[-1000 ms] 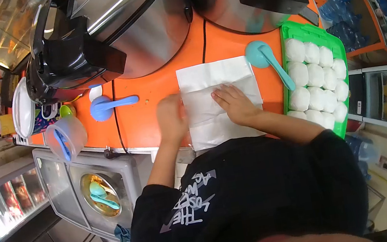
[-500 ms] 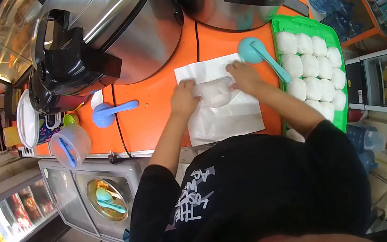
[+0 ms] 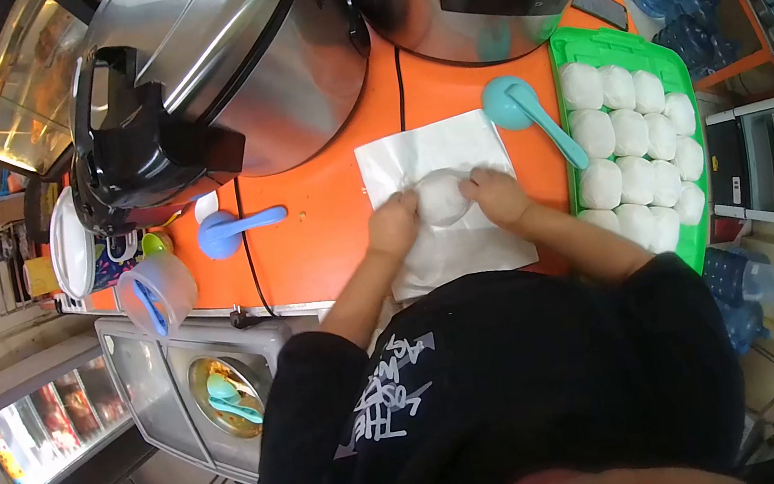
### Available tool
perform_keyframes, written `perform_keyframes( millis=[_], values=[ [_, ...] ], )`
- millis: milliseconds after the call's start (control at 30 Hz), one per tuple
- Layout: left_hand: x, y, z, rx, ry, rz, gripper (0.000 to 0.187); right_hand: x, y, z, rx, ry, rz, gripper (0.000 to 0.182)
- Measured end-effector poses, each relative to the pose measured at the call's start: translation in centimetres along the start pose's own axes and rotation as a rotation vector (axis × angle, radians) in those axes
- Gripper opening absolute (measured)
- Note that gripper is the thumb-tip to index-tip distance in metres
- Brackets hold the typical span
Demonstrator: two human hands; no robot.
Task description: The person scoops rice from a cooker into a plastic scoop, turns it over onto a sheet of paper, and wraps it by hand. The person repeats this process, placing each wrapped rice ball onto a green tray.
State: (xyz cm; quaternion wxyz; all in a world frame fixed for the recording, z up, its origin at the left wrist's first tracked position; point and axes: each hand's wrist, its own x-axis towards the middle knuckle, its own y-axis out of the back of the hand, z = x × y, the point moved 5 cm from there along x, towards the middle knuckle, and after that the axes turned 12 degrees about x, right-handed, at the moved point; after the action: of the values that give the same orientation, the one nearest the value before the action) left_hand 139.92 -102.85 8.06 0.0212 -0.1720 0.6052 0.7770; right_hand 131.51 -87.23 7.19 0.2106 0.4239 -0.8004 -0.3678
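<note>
A rounded white paper-wrapped rice bundle (image 3: 442, 198) rests on a flat stack of white paper sheets (image 3: 461, 259) on the orange table. My left hand (image 3: 394, 225) is closed on the bundle's left end, fingers curled against it. At the right end my right hand (image 3: 496, 196) pinches the wrapping in the same way. The bundle's contents are hidden by the paper. Just beyond my right hand lies a teal rice scoop (image 3: 511, 105), its handle pointing toward a green tray (image 3: 665, 53). Several similar white bundles (image 3: 628, 133) sit in rows in that tray.
Two large rice cookers stand at the back: a lidded one (image 3: 281, 86) and one with rice showing (image 3: 432, 17). A blue scoop (image 3: 222, 233) and a black cord (image 3: 249, 254) lie at left, near a clear tub (image 3: 161, 288). A metal bowl (image 3: 252, 425) sits lower left.
Both hands have drawn in from the paper's upper area to the bundle's two ends. The bundle looks rounder and more tightly wrapped. The view has shifted slightly.
</note>
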Motion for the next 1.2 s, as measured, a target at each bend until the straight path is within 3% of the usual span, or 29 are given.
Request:
perform_keyframes(
  millis=[33, 67, 100, 167, 233, 300, 367, 400, 467, 500, 533, 567, 633, 667, 700, 733, 767, 800, 833, 900, 967, 1000, 1033, 1067, 1100, 1133, 1167, 1200],
  values=[
    [-0.9, -1.6, 0.4, 0.007, -0.003, 0.000, 0.019, -0.7, -0.5, -0.5, -0.013, -0.017, -0.029, 0.016],
    [-2.0, -2.2, 0.5, -0.062, 0.007, 0.223, 0.019, -0.9, -0.3, -1.2, -0.018, -0.133, -0.127, 0.028],
    [-3.1, -1.9, 0.6, -0.133, 0.018, 0.445, 0.019, -1.5, -0.8, -1.3, -0.016, -0.133, -0.123, 0.028],
    [-4.7, -1.6, 0.9, -0.041, -0.035, 0.459, 0.020, -2.7, -0.5, -2.2, 0.035, -0.051, 0.189, 0.037],
    [-5.3, -0.5, 0.7, 0.051, -0.084, 0.478, 0.021, -3.5, -0.3, -2.7, 0.062, -0.089, 0.181, 0.039],
    [-3.2, 0.9, 0.2, 0.122, -0.040, 0.122, 0.024, -3.3, -0.5, -3.1, 0.081, -0.114, 0.180, 0.042],
    [-1.0, 2.5, 0.4, 0.205, -0.007, 0.113, 0.026, -3.0, -1.1, -3.4, 0.010, -0.183, 0.268, 0.053],
    [-0.1, 3.2, 1.2, 0.259, -0.055, 0.225, 0.025, -2.7, -0.9, -4.1, 0.010, -0.186, 0.270, 0.053],
    [0.4, 3.4, 1.7, 0.311, -0.107, 0.342, 0.025, -1.7, 0.9, -5.3, 0.255, -0.582, 0.086, 0.064],
    [0.7, 2.6, 1.9, 0.144, -0.270, 0.263, 0.025, -2.0, 0.4, -5.0, 0.254, -0.578, 0.098, 0.064],
    [1.1, 2.6, 2.4, -0.014, -0.437, 0.181, 0.027, -2.1, -0.6, -4.5, 0.498, -0.528, 0.219, 0.069],
    [0.3, 4.1, 3.4, -0.165, -0.391, 0.152, 0.027, -1.9, -0.8, -4.3, 0.742, -0.464, 0.342, 0.073],
    [-0.2, 7.3, 4.3, -0.252, -0.234, -0.162, 0.027, -2.3, 0.1, -4.0, 0.752, -0.467, 0.408, 0.071],
    [-0.9, 8.0, 4.9, -0.235, -0.250, -0.178, 0.027, -2.2, 0.3, -5.0, 1.558, -0.548, 0.275, 0.068],
    [-1.4, 8.8, 6.5, -0.490, -0.276, -0.109, 0.025, -3.3, 0.8, -6.1, 2.368, -0.542, 0.132, 0.065],
    [-1.6, 9.4, 7.7, -0.765, -0.293, -0.031, 0.023, -4.0, 1.2, -6.6, 2.764, -0.219, -0.204, 0.054],
    [-1.3, 8.6, 8.3, -0.875, -0.381, 0.010, 0.021, -3.9, 1.5, -6.5, 2.810, 0.052, -0.118, 0.053],
    [-1.0, 8.8, 9.6, -0.806, -0.540, 0.228, 0.019, -4.9, 3.9, -8.0, 2.692, -0.266, 0.219, 0.055],
    [-0.9, 8.3, 10.6, -0.744, -0.443, 0.271, 0.018, -5.3, 3.3, -7.3, 2.826, -0.396, 0.202, 0.054],
    [-1.5, 7.1, 12.8, -0.815, -0.461, 0.120, 0.025, -7.0, 5.0, -6.1, 2.762, -0.195, 0.263, 0.054],
    [-2.8, 6.3, 14.7, -0.410, -0.657, 0.213, 0.038, -9.2, 5.9, -2.5, 2.721, -0.016, 0.328, 0.054],
    [-3.1, 6.0, 14.7, -0.412, -0.680, 0.208, 0.038, -10.7, 6.6, -0.4, 2.672, 0.105, 0.322, 0.053],
    [-3.5, 4.9, 14.8, -0.247, -0.694, 0.115, 0.045, -13.0, 9.1, 0.9, 2.695, -0.013, 0.515, 0.053],
    [-4.0, 3.7, 14.6, -0.083, -0.701, 0.020, 0.051, -15.8, 11.5, 3.7, 2.414, -0.014, 0.661, 0.050],
    [-4.5, 2.6, 13.4, -0.086, -0.714, 0.011, 0.051, -19.5, 13.1, 6.9, 2.098, -0.332, 1.082, 0.046],
    [-4.4, 1.0, 11.3, -0.022, -0.623, -0.023, 0.052, -24.8, 13.7, 11.9, 1.681, -0.689, 1.190, 0.057],
    [-4.2, -0.2, 9.6, 0.044, -0.531, -0.057, 0.053, -27.4, 20.7, 7.2, 1.047, -0.868, 1.317, 0.054],
    [-4.5, -0.6, 9.0, 0.042, -0.542, -0.063, 0.053, -31.4, 22.4, 10.3, 0.448, -0.966, 1.174, 0.064]
  ],
)
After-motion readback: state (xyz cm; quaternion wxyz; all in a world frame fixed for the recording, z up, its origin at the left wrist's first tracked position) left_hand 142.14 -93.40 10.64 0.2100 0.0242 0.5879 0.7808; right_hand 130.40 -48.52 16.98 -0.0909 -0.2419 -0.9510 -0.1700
